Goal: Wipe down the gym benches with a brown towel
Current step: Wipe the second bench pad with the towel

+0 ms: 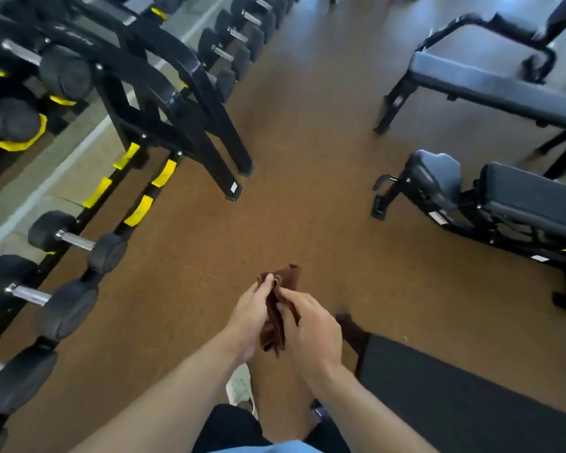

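Note:
A bunched brown towel [280, 305] hangs between both hands over the brown floor, low in the middle of the view. My left hand [250, 317] holds its left side with fingers curled round the cloth. My right hand [309, 331] pinches the right side, and much of the towel is hidden between the palms. A black bench pad [471, 400] lies just right of my right hand. Two more grey benches stand further off: an adjustable one [517, 204] at the right and a flat one [490, 86] at the upper right.
A black dumbbell rack [164, 93] with yellow markers runs along the left, loaded with several black dumbbells [76, 241]. My white shoe [241, 385] shows below the hands. An aisle of brown floor [307, 142] runs between the rack and the benches.

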`<state>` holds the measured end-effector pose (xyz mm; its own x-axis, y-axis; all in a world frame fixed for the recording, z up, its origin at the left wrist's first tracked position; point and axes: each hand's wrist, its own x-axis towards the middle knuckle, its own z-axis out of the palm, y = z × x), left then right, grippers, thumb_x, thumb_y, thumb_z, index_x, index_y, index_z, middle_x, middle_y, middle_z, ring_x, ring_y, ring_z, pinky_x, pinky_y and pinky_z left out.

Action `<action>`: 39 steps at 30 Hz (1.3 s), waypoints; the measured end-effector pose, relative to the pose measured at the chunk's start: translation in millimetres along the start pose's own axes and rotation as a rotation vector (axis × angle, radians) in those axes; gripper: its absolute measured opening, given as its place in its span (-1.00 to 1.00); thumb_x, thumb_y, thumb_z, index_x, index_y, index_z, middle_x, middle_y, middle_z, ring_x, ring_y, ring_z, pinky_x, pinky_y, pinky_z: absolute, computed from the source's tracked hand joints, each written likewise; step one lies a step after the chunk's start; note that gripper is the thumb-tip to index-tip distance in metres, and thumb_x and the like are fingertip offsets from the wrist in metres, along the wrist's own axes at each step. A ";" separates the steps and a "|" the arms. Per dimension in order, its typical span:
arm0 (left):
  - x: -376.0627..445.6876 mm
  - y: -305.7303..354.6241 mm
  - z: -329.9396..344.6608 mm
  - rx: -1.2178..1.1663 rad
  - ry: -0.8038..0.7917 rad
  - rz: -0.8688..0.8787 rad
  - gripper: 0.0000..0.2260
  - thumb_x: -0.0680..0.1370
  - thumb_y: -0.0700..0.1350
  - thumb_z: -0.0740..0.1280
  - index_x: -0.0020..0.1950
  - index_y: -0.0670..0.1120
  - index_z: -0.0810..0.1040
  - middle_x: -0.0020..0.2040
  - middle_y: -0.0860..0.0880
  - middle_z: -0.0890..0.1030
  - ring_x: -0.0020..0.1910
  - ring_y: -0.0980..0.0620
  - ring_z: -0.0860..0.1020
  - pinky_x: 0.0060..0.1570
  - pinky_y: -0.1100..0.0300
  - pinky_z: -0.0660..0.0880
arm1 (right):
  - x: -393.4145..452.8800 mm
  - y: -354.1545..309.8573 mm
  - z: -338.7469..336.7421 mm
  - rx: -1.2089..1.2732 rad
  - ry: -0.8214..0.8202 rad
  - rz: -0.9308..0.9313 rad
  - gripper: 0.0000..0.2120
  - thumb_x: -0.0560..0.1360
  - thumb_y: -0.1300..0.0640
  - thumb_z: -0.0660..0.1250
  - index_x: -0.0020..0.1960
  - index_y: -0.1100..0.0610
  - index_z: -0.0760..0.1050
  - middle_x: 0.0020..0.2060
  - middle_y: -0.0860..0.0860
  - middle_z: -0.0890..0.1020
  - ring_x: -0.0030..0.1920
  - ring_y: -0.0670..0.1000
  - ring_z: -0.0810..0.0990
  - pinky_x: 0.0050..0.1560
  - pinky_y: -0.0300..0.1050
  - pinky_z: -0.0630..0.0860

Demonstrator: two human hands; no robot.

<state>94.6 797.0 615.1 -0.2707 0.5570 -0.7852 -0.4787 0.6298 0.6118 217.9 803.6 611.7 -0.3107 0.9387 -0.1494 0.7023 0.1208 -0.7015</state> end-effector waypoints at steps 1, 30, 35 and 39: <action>3.3 11.0 -1.0 0.012 -0.031 -0.019 -0.64 0.63 0.24 0.30 0.13 0.00 0.70 -0.01 -0.12 0.76 0.06 -0.18 0.71 0.21 -0.22 0.60 | 7.1 -6.6 3.8 0.013 0.014 0.019 -0.72 0.68 0.01 0.32 0.36 -0.18 0.60 0.22 -0.27 0.66 0.16 -0.20 0.65 0.18 -0.28 0.60; 240.8 236.8 438.4 0.486 -0.406 -0.091 -0.82 0.64 -0.18 0.37 0.24 -0.14 0.62 -0.02 -0.11 0.76 -0.04 -0.09 0.74 0.00 0.04 0.68 | 378.4 262.1 -275.2 0.943 0.100 0.879 -0.24 0.36 -0.48 0.47 0.44 -0.13 0.50 0.32 -0.10 0.61 0.34 0.00 0.56 0.45 0.10 0.42; 288.1 258.5 527.9 0.524 -0.510 -0.128 -0.81 0.63 -0.20 0.39 0.24 -0.12 0.64 0.09 -0.14 0.74 0.09 -0.13 0.72 0.15 -0.03 0.65 | 419.7 319.5 -328.8 1.251 0.038 0.896 -0.43 0.54 -0.27 0.40 0.34 0.13 0.62 0.20 0.11 0.73 0.23 0.13 0.71 0.41 0.16 0.51; 353.8 261.7 577.6 0.603 -0.402 -0.096 -0.83 0.65 -0.10 0.38 0.22 -0.02 0.67 0.04 0.00 0.76 0.01 -0.01 0.74 -0.07 0.15 0.64 | 467.4 361.9 -354.2 1.221 0.109 0.939 -0.63 0.56 0.03 0.49 0.32 0.11 0.58 0.13 0.10 0.76 0.13 0.12 0.75 0.19 0.05 0.62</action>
<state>356.0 1471.6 552.9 0.1325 0.5674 -0.8127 0.0898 0.8097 0.5799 553.8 1400.3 534.8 0.0127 0.5479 -0.8365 -0.3392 -0.7846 -0.5190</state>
